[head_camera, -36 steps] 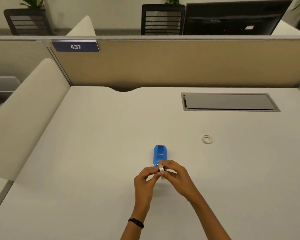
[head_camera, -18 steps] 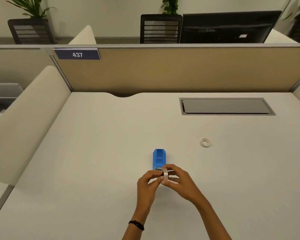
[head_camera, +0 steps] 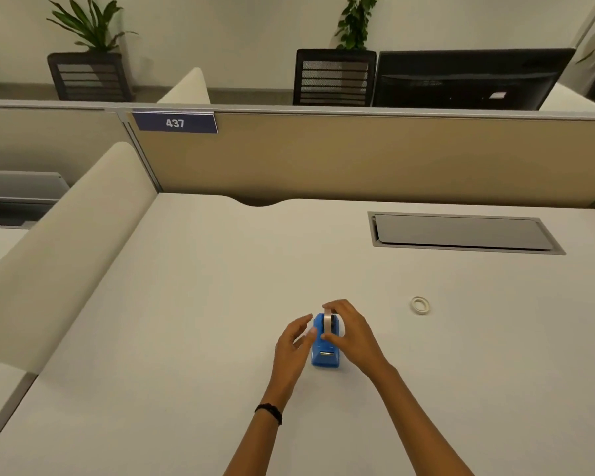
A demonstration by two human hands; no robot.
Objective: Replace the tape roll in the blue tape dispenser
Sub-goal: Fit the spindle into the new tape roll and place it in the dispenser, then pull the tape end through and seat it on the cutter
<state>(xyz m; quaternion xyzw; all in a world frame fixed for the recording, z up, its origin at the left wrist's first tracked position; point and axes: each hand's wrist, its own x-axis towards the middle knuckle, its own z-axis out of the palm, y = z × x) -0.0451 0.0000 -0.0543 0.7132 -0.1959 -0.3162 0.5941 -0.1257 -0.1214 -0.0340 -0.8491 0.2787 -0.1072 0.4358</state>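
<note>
Both hands are at the blue tape dispenser (head_camera: 324,362), which stands on the table (head_camera: 186,338) straight ahead of the person. The right hand (head_camera: 354,334) pinches the tape roll (head_camera: 328,321) on edge, thumb at the near side and fingers over the top, with the roll partly down between the dispenser's walls. The left hand (head_camera: 291,341) is loose and holds nothing. Its fingers lie just beside the dispenser's left wall, though I cannot tell whether they touch it.

To seat the roll well, the left hand should probably brace that wall so the light body does not slide or tip. The roll needs to stay upright and in line with the slot, and be pressed straight down until it sits evenly. The free end should lead toward the cutter at the near end. A small pale ring (head_camera: 420,305), likely the spent core, lies well apart to the right.
</note>
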